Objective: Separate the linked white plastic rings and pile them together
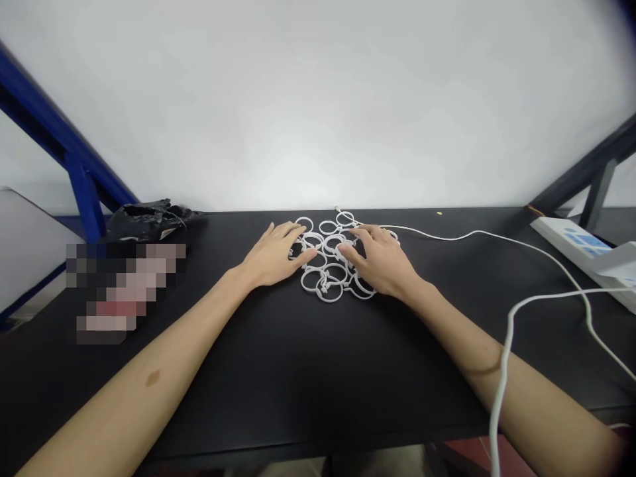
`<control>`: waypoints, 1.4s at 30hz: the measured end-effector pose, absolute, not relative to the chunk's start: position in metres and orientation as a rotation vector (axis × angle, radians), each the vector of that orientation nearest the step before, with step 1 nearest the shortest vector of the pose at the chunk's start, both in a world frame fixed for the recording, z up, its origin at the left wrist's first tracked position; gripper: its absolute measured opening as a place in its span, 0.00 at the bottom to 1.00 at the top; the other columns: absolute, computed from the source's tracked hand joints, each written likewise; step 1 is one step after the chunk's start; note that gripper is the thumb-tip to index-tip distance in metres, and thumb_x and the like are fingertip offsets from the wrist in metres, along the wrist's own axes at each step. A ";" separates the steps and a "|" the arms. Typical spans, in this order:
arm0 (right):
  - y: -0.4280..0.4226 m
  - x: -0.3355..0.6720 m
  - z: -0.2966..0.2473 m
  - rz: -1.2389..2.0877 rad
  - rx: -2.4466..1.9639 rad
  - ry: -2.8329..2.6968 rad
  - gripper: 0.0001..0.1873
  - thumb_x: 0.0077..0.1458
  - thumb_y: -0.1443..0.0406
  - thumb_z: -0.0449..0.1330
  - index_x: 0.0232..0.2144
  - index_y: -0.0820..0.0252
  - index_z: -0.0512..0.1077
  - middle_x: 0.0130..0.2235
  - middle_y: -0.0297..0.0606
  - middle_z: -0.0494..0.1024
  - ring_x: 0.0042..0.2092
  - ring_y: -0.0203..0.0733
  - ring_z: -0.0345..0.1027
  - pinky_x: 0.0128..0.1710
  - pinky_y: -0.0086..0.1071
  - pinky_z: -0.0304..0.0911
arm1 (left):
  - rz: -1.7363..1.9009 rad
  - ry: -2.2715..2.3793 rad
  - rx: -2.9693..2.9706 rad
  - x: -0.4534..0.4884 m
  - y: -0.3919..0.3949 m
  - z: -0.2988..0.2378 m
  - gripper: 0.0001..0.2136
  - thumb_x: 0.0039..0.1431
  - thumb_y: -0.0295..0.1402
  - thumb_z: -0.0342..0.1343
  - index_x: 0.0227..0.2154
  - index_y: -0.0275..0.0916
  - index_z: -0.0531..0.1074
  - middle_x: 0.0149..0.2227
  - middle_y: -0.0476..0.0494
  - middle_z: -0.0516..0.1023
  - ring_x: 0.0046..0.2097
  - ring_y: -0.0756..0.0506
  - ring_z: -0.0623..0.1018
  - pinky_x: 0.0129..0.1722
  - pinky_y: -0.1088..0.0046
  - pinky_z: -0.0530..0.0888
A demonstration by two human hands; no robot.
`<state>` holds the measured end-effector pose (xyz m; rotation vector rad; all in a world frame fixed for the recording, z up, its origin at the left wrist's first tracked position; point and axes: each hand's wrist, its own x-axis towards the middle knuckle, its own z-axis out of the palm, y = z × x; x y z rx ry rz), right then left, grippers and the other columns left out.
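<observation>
Several white plastic rings (330, 273) with small clip-like tabs lie heaped together on the black tabletop (298, 371). At the left side of the heap rests my left hand (275, 255), its fingers spread and its thumb over the rings. My right hand (380, 258) is on the opposite side, fingers apart, covering some of the rings there. Both palms face down, and neither hand grips a ring. Some rings overlap, and those under my fingers are partly hidden.
A white cable (452, 237) runs right from behind the heap; another white cable (511, 318) hangs across my right forearm. A black plastic bag (146, 222) lies at the back left. At right sits a white box-like object (571, 235) with blue panels. Blue metal braces (84, 179) stand left.
</observation>
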<state>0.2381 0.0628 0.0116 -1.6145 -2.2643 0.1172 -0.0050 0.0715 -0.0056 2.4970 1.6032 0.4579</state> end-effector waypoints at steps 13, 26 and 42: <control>0.085 0.226 0.020 0.187 -1.564 -2.455 0.43 0.59 0.39 0.42 0.65 0.60 0.56 0.69 0.45 0.51 0.70 0.60 0.35 0.68 0.55 0.33 | 0.506 1.505 2.573 0.004 0.059 -0.002 0.32 0.65 0.55 0.37 0.64 0.41 0.56 0.69 0.43 0.54 0.69 0.41 0.50 0.68 0.53 0.46; 0.071 0.242 0.017 0.216 -1.624 -2.417 0.42 0.59 0.39 0.40 0.65 0.56 0.58 0.67 0.44 0.56 0.68 0.61 0.43 0.65 0.60 0.41 | 0.427 1.410 2.629 0.006 0.053 -0.002 0.33 0.63 0.57 0.37 0.63 0.41 0.58 0.67 0.40 0.57 0.69 0.38 0.52 0.66 0.51 0.50; 0.066 0.239 0.011 0.231 -1.512 -2.403 0.39 0.64 0.44 0.37 0.65 0.63 0.57 0.67 0.50 0.55 0.69 0.60 0.42 0.66 0.59 0.38 | 0.287 1.364 2.730 0.010 0.046 0.001 0.37 0.62 0.60 0.36 0.67 0.42 0.49 0.70 0.42 0.48 0.70 0.39 0.46 0.67 0.50 0.43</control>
